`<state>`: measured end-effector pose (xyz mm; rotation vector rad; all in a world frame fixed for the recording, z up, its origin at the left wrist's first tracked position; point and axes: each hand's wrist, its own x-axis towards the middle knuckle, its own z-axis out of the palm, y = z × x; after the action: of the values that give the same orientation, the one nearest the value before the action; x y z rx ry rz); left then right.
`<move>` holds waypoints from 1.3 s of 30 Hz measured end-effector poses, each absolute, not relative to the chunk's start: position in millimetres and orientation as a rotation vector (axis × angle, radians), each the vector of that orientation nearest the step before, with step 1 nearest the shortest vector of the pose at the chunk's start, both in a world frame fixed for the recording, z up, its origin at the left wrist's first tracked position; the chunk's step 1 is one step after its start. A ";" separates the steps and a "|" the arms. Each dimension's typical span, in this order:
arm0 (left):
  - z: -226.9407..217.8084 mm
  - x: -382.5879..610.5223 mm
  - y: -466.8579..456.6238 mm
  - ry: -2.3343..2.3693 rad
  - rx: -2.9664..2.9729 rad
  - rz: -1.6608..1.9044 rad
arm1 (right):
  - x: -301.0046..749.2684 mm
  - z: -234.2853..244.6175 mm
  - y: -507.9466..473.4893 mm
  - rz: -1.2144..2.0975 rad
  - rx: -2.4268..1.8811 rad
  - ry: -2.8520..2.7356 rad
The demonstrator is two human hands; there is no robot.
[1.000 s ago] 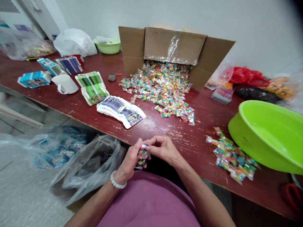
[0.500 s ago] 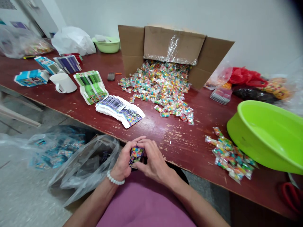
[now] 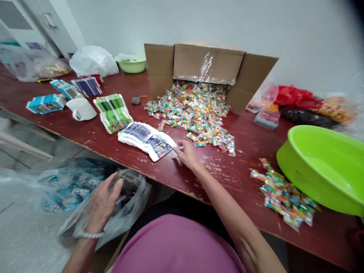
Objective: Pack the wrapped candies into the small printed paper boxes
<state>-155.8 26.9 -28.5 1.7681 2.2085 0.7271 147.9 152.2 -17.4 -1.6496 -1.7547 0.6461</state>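
The left hand (image 3: 104, 201) hung below the worktop's edge, its fingers spread and loosely curved over the mouth of a clear plastic bag (image 3: 129, 216), with the fingertips resting on the crumpled film; a white bead bracelet (image 3: 88, 235) circled that wrist. Dark printed packs showed dimly inside the bag, too blurred to make out. The right hand (image 3: 186, 151) lay low on the red-brown worktop (image 3: 227, 178), fingers stretched out and slightly apart, the tips touching the near right end of a fanned stack of purple printed cards (image 3: 146, 137). That stack sat close to the worktop's front edge, just beside a stack of green printed cards (image 3: 113, 110) to its left. Further left stood a white mug (image 3: 82, 109) and a stack of blue cards (image 3: 45, 104). Behind the right hand, a cardboard box (image 3: 209, 62) lay on its side with its flaps open, and a heap of small colourful sweet packets (image 3: 193, 110) spilled from it across the worktop, its nearest packets just beside the right hand. To the right, well apart from both hands, a smaller pile of sweet packets (image 3: 284, 197) lay against a bright green basin (image 3: 324, 167).
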 end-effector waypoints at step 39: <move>41.6 -18.9 42.1 0.646 0.913 0.612 | 157.9 52.1 59.7 1.713 -0.755 -1.043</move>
<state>-18.9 42.1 41.6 0.9132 0.6462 0.6120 157.9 59.7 52.1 -0.7549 -1.0431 1.7126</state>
